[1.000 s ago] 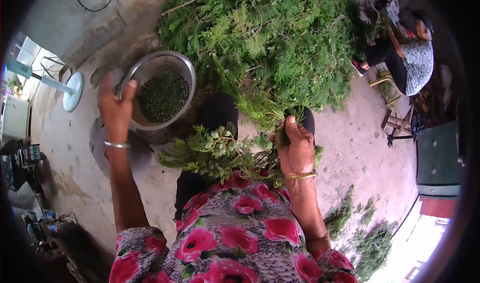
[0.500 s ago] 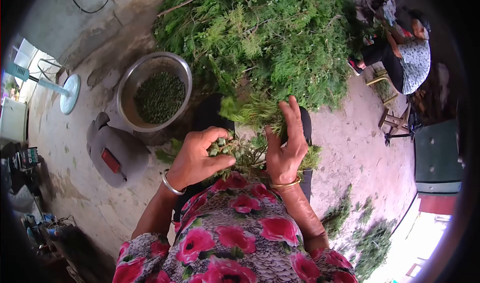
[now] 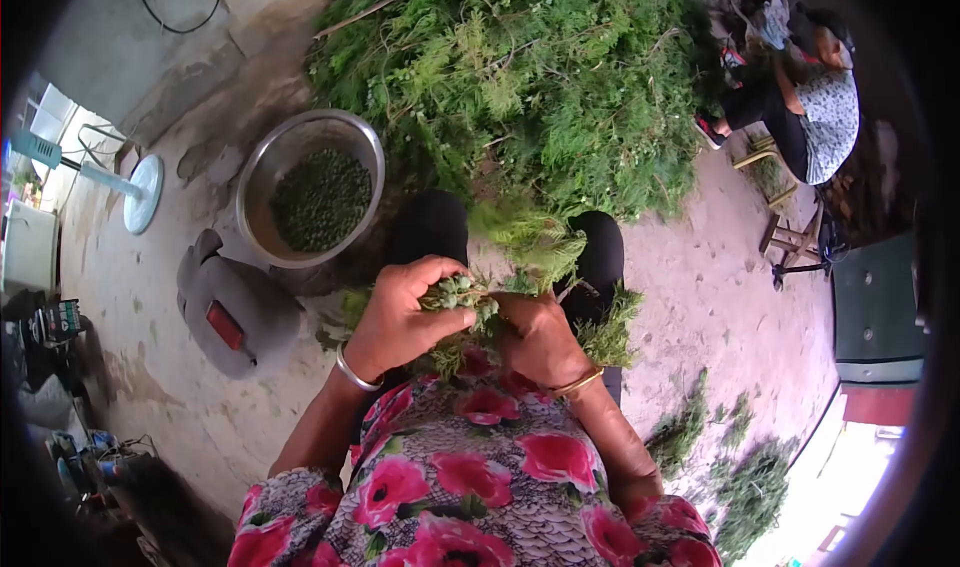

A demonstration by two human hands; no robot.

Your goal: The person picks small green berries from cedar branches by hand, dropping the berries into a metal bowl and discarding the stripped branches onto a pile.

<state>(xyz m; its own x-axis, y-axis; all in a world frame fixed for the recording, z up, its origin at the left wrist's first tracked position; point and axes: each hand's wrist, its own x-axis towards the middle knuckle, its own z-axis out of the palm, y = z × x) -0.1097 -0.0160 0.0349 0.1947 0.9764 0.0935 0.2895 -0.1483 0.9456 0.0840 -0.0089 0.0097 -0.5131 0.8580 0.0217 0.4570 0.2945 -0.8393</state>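
Note:
My left hand [image 3: 402, 315], with a silver bangle at its wrist, is closed around a small bunch of green seed cones [image 3: 458, 291] that shows between thumb and fingers. Close beside it, my right hand [image 3: 543, 342], wearing a gold bangle, has its fingers curled in on the leafy evergreen sprig [image 3: 535, 242]; its fingertips are partly hidden. Feathery foliage from the sprig sticks out above the right hand, and more foliage [image 3: 610, 332] lies over my right leg. To the upper left stands a metal basin [image 3: 262, 157] holding many small green cones [image 3: 322, 202].
A large heap of evergreen branches [image 3: 530, 77] lies ahead. Left are a grey seat-like object [image 3: 245, 307] bearing a red phone-like item [image 3: 225, 325], and a pale blue fan [image 3: 143, 195]. Another person [image 3: 828, 117] sits far right, near a wooden stool [image 3: 790, 242]. Loose sprigs [image 3: 755, 487] lie lower right.
My right hand has moved left and down, from spread fingers to curled ones beside the left hand. The left hand keeps its hold on the cones.

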